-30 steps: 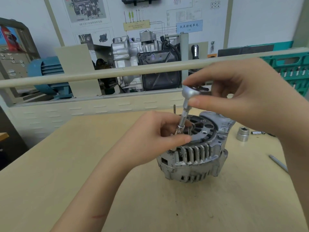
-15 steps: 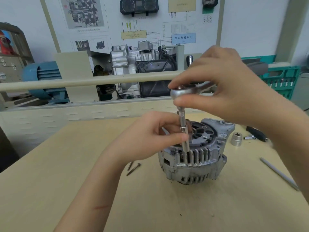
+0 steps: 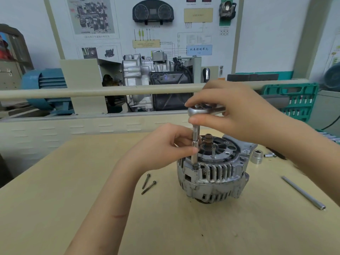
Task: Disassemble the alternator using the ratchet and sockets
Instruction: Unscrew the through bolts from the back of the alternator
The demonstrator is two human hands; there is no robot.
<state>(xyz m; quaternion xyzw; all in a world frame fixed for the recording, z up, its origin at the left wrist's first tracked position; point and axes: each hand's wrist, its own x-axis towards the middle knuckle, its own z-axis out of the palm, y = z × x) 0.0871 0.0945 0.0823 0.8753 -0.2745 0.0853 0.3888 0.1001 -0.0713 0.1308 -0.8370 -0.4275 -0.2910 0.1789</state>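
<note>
A grey alternator [image 3: 213,173] stands on the wooden table [image 3: 73,199], shaft end up. A chrome ratchet [image 3: 200,110] with a long extension and socket [image 3: 194,148] stands upright on a bolt at the alternator's near-left rim. My right hand [image 3: 237,115] grips the ratchet head from above. My left hand [image 3: 165,146] pinches the extension shaft midway. Two removed long bolts [image 3: 148,183] lie on the table left of the alternator.
A large loose socket [image 3: 257,156] and a small one [image 3: 269,155] lie right of the alternator. A long metal rod [image 3: 303,193] lies at the right. A green socket case [image 3: 294,100] stands beyond the rail. An engine display sits behind the bench.
The view has tilted and pulled back, bringing the two bolts into sight. The ratchet with its extension stands more upright on the rim bolt; both hands keep their hold.
</note>
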